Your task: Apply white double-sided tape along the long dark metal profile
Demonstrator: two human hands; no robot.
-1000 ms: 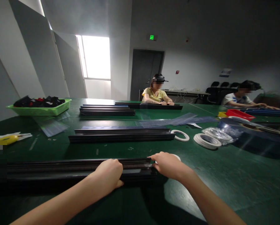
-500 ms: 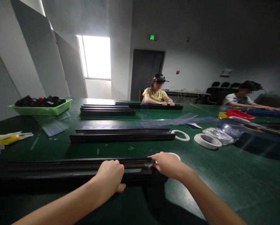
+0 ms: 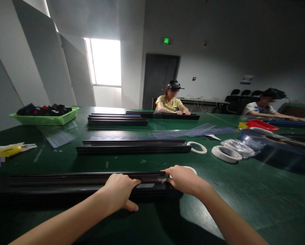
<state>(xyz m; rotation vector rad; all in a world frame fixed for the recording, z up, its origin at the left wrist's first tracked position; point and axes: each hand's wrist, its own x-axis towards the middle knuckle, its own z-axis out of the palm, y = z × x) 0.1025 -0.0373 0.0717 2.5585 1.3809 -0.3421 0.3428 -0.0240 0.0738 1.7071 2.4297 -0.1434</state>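
A long black grooved profile lies across the green table in front of me. My left hand rests over it near its right part, index finger stretched out over the groove and thumb down at the near side. A pale strip shows in the profile just right of that finger. My right hand grips the profile's right end between fingers and thumb. Behind the right hand, a white tape roll is partly hidden.
More black profiles lie beyond, with white tape rolls to their right. A big film roll and a red tray stand right. Left are a green basket and yellow-handled tool. Two people sit opposite.
The fingers of my left hand have opened, with the index finger now stretched to the right and the thumb apart from it. My right hand has stayed at the profile's end.
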